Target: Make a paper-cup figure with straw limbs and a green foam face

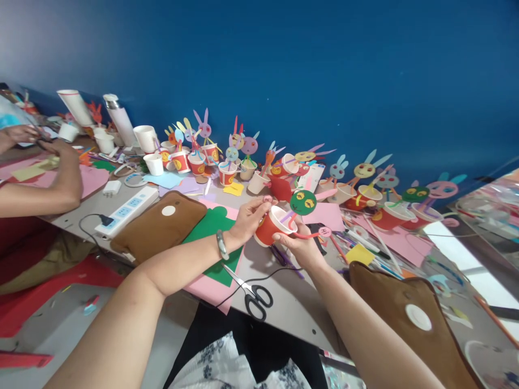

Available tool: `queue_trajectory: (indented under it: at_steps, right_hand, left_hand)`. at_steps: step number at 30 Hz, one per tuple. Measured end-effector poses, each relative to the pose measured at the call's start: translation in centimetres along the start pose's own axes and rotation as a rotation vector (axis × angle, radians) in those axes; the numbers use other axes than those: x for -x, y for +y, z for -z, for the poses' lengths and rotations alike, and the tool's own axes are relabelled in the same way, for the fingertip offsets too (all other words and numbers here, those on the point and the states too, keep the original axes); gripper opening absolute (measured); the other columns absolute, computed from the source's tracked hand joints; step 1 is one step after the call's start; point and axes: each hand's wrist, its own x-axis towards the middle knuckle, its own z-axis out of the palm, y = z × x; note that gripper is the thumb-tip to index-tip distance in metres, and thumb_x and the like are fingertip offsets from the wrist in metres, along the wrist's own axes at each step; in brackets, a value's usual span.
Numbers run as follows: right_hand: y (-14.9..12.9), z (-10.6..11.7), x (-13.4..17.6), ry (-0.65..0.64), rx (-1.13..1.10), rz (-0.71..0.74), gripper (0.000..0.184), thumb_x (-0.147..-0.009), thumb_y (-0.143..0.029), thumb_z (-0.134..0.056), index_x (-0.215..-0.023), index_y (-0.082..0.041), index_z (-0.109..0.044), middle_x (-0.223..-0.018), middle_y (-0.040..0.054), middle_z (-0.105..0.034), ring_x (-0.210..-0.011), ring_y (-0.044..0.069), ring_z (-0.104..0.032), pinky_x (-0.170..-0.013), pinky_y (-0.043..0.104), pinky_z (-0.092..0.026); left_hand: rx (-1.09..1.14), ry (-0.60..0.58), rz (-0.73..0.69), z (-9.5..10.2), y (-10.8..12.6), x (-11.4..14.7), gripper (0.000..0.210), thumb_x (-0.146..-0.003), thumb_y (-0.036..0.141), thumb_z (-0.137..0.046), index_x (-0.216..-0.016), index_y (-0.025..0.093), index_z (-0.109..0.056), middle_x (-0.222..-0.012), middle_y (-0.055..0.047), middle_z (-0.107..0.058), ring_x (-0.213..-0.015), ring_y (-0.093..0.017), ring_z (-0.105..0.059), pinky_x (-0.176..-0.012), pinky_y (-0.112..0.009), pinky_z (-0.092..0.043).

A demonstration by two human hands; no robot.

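Observation:
Tilted over the table is a red paper cup (266, 231) with a white rim, held between both hands. My right hand (302, 246) wraps its near right side, thumb near the rim. A green paper rabbit face (303, 202) with yellow eyes and pink ears rises from the cup. From the cup a red strip runs right to a small pink disc (325, 232) marked "Hi". My left hand (252, 219) pinches a second small pink disc (267, 199) at the cup's left edge. Black-handled scissors (256, 300) lie below the cup, near the table edge.
Several finished cup rabbits (205, 129) line the blue wall. Green paper (213, 237) and a brown pouch (162, 224) lie left, beside a white power strip (128, 212). Another brown pouch (399, 308) lies right. A person's arm (60, 183) works at far left.

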Motion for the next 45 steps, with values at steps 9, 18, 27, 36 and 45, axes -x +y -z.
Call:
queue_trajectory:
  at_steps: [9, 18, 27, 36, 45]
  right_hand:
    - [1.1, 0.3, 0.1, 0.119, 0.012, 0.116, 0.074, -0.070, -0.044, -0.085, -0.135, -0.029, -0.053, -0.127, 0.0083, -0.069, -0.123, 0.031, -0.062, -0.105, 0.048, -0.050]
    - [0.5, 0.6, 0.0, 0.091, 0.029, 0.132, 0.078, -0.071, -0.041, -0.084, -0.140, -0.030, -0.049, -0.124, 0.0070, -0.071, -0.122, 0.030, -0.063, -0.107, 0.048, -0.048]
    - [0.6, 1.0, -0.2, 0.110, 0.126, 0.147, 0.068, -0.071, -0.039, -0.083, -0.133, -0.029, -0.056, -0.134, 0.0073, -0.064, -0.132, 0.032, -0.054, -0.106, 0.049, -0.047]
    - [0.8, 0.8, -0.1, 0.162, 0.322, 0.212, 0.061, -0.072, -0.035, -0.079, -0.128, -0.026, -0.059, -0.122, 0.0077, -0.068, -0.117, 0.030, -0.062, -0.104, 0.047, -0.047]
    - [0.4, 0.9, -0.3, 0.220, 0.277, 0.207, 0.063, -0.072, -0.032, -0.078, -0.131, -0.028, -0.055, -0.127, 0.0063, -0.067, -0.117, 0.028, -0.062, -0.107, 0.047, -0.045]
  left_hand:
    - [0.042, 0.001, 0.111, 0.0, -0.4, -0.1, 0.042, -0.080, 0.054, -0.073, -0.095, 0.016, -0.079, -0.093, -0.006, -0.073, -0.079, -0.014, -0.063, -0.074, -0.026, -0.049]
    - [0.038, 0.000, 0.136, -0.1, 0.1, -0.1, 0.042, -0.076, 0.055, -0.076, -0.092, 0.016, -0.079, -0.086, -0.004, -0.072, -0.073, -0.011, -0.059, -0.067, -0.024, -0.045]
    - [0.106, -0.002, 0.118, 0.3, -0.5, -0.5, 0.037, -0.074, 0.048, -0.081, -0.092, 0.017, -0.074, -0.075, 0.001, -0.065, -0.066, -0.007, -0.057, -0.065, -0.022, -0.046]
    - [0.104, 0.036, 0.127, 0.1, 0.8, -0.8, 0.032, -0.067, 0.037, -0.084, -0.083, 0.016, -0.065, -0.071, 0.003, -0.064, -0.061, -0.007, -0.057, -0.060, -0.021, -0.044]
    - [0.055, 0.120, 0.101, 0.6, 1.7, -1.6, 0.026, -0.069, 0.035, -0.080, -0.080, 0.016, -0.066, -0.069, 0.002, -0.062, -0.065, -0.008, -0.056, -0.062, -0.022, -0.043]
